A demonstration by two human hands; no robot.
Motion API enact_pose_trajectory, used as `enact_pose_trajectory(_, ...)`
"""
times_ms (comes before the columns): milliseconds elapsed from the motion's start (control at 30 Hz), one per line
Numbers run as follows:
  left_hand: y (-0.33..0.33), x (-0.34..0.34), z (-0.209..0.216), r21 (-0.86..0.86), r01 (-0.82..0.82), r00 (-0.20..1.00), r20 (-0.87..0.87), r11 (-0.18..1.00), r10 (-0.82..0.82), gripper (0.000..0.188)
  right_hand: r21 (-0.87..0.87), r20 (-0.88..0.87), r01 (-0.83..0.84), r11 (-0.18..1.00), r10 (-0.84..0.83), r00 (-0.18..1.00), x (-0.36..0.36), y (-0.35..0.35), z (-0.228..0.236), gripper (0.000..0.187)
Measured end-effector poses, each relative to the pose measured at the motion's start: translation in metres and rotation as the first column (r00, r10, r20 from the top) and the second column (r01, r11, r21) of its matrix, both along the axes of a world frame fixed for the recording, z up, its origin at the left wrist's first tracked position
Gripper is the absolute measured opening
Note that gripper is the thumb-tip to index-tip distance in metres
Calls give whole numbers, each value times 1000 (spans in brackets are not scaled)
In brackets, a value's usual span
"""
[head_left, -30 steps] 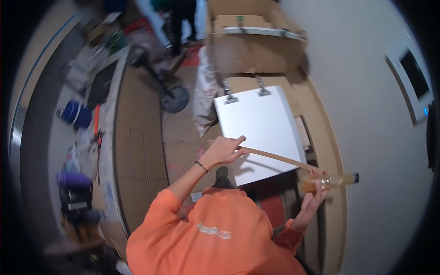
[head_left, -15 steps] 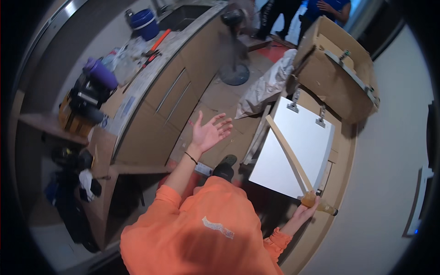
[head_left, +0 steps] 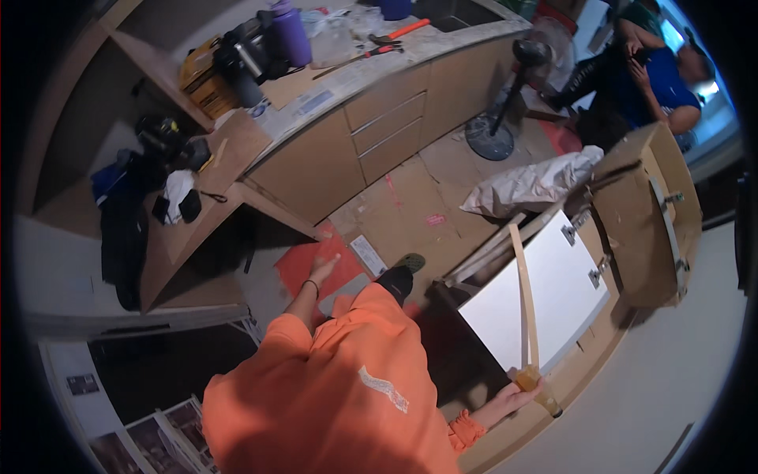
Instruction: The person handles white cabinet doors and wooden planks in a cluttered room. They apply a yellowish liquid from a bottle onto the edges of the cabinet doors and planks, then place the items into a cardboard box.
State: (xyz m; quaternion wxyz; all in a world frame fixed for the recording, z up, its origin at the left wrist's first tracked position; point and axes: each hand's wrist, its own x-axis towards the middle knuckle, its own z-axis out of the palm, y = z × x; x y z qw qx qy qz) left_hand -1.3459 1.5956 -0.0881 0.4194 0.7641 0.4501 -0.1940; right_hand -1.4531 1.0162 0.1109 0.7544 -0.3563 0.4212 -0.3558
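Observation:
My right hand [head_left: 515,399] is closed round an amber, see-through bottle [head_left: 546,394] with a dark end. The bottle is tilted, beside the near edge of a white panel [head_left: 549,288]. A long, thin wooden strip [head_left: 524,292] lies across the panel, its near end meeting the bottle and my fingers; whether I also grip the strip cannot be told. My left hand [head_left: 322,270] is held out over the floor, fingers apart and holding nothing, above a red sheet [head_left: 316,254]. Metal hinges [head_left: 600,272] sit along the panel's far edge.
A cardboard box [head_left: 643,213] stands past the panel, with a white sack [head_left: 537,183] beside it. A counter [head_left: 332,95] at far left bears a hammer [head_left: 403,30], pliers [head_left: 383,50] and a purple bottle [head_left: 290,33]. A pedestal fan [head_left: 491,136] and a person in blue [head_left: 663,83] are farther off.
The view has swung left, showing more of the shelf and doorway. My left hand has dropped lower, nearer the red sheet. My right hand still holds the bottle by the panel's near edge.

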Motion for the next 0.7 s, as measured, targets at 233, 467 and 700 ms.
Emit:
enact_pose_trajectory(233,63,34,37,-507,-586,683,110,632,722,122,-329,-119,-68,942,30,993,11,61,42,38)
enact_pose_trajectory(467,129,181,102,-765,-502,465,156,404,872,143,-539,-358,-202,818,-6,934,15,89,35,40)
enact_pose_trajectory(700,203,291,138,-870,-470,266,22,150,964,136,-639,-627,-473,607,-56,777,18,108,28,49)
